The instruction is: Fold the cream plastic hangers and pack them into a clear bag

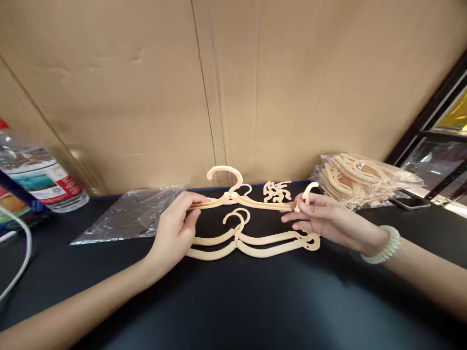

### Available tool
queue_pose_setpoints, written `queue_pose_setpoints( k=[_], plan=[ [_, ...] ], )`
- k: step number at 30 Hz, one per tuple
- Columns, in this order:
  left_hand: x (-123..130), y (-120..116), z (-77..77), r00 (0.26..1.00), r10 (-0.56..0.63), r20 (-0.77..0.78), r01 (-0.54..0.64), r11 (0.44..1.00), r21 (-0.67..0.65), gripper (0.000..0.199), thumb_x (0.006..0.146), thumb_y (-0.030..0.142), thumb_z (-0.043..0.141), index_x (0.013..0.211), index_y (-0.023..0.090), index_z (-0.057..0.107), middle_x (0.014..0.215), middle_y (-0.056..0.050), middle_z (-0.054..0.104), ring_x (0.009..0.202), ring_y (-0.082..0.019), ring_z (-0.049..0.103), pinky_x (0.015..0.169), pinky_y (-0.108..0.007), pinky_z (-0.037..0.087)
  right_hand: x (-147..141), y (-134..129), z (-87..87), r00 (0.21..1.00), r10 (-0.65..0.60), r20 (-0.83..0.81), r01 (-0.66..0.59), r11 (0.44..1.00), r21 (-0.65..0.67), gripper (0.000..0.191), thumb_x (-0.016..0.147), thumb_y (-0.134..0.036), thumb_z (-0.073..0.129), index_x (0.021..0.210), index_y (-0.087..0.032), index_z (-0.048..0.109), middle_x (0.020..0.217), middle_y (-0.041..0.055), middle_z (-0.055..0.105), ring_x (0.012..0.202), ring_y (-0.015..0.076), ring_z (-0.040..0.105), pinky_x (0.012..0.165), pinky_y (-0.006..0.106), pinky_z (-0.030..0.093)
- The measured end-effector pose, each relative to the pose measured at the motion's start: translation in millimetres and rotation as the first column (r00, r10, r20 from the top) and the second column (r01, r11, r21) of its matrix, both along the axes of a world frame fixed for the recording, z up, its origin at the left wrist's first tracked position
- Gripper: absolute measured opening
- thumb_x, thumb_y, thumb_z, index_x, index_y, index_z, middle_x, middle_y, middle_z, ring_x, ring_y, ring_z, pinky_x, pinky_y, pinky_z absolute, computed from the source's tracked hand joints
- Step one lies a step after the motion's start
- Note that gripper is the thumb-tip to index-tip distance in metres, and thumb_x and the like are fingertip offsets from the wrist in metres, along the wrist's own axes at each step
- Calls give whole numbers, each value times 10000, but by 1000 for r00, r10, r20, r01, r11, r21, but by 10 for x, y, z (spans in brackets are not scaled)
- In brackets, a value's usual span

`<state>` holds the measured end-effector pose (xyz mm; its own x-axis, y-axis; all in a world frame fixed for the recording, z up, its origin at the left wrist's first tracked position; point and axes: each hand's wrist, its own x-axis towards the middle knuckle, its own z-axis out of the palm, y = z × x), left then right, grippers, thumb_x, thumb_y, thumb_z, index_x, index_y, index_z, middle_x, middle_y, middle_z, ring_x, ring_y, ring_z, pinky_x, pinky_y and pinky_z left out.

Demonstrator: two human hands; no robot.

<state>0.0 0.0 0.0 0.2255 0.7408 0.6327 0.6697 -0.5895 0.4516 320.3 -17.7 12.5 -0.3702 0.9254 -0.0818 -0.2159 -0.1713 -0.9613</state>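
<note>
A cream plastic clothes hanger (251, 203) is raised over the black table, its large hook pointing up. My left hand (177, 226) is closed on the hanger's left arm, thumb in front and fingers behind. At its right end, my right hand (321, 214) pinches a small curved hook piece (307, 193) against the hanger's tip; whether the two are joined I cannot tell. Below lie more cream hangers (272, 250), overlapping flat on the table, their left ends hidden by my left hand. A small pile of loose hook pieces (277, 192) lies behind the raised hanger.
A clear plastic bag (127, 216) lies flat at left, near a large water bottle (44, 175) and a white cable (25, 257). Bagged hangers (361, 180) are stacked at back right beside a phone (410, 202). Cardboard (153, 97) stands behind the black table (255, 306).
</note>
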Motion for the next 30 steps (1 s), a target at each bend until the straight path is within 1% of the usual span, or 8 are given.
queue_pose_setpoints(
  k=[3,6,13,17,21,26,30],
  plan=[
    [26,6,3,1000,-7,6,7,1000,-5,222,877,82,424,955,213,585,969,-5,614,922,-163,592,837,-274,469,-7,27,-17,1000,-19,20,19,1000,-8,216,817,-315,746,786,-173,586,935,27,610,971,185,656,740,216,538],
    [38,3,1,1000,-12,0,12,1000,-1,227,871,72,421,953,210,582,967,-7,619,927,-165,593,838,-281,471,3,46,-46,999,-19,41,19,1000,-5,222,808,-318,753,796,-174,585,858,21,600,922,179,659,683,200,523],
    [41,-29,-14,999,-30,-17,30,999,11,232,889,56,412,960,204,575,981,-10,620,943,-159,588,849,-287,462,8,57,-90,998,-8,66,7,1000,10,237,793,-323,765,805,-170,585,832,19,603,817,146,646,681,216,517],
    [52,-31,-20,999,-40,-24,40,999,9,227,901,56,411,965,202,572,981,-11,611,934,-155,582,835,-285,457,4,47,-84,996,-37,81,34,999,31,267,779,-327,778,775,-174,559,799,8,604,794,133,639,681,211,517],
    [62,-26,-29,998,-49,-37,49,999,14,222,908,62,408,960,203,571,969,-11,605,920,-156,579,817,-286,457,4,39,-77,991,-80,105,72,994,76,303,767,-345,786,762,-182,531,776,6,616,779,133,639,650,206,509],
    [54,-27,-40,998,-49,-33,49,999,21,231,902,61,405,973,210,567,974,-13,606,923,-166,583,818,-300,465,-19,33,-72,982,-121,147,97,983,156,323,764,-374,782,769,-189,517,758,20,654,734,143,649,690,260,530],
    [50,-28,-42,999,-47,-23,47,999,14,233,897,62,406,975,215,565,975,-12,610,928,-168,588,829,-302,467,-52,13,-73,974,-166,151,130,966,226,337,748,-377,791,760,-194,509,705,12,657,676,147,649,651,273,533]
  ],
)
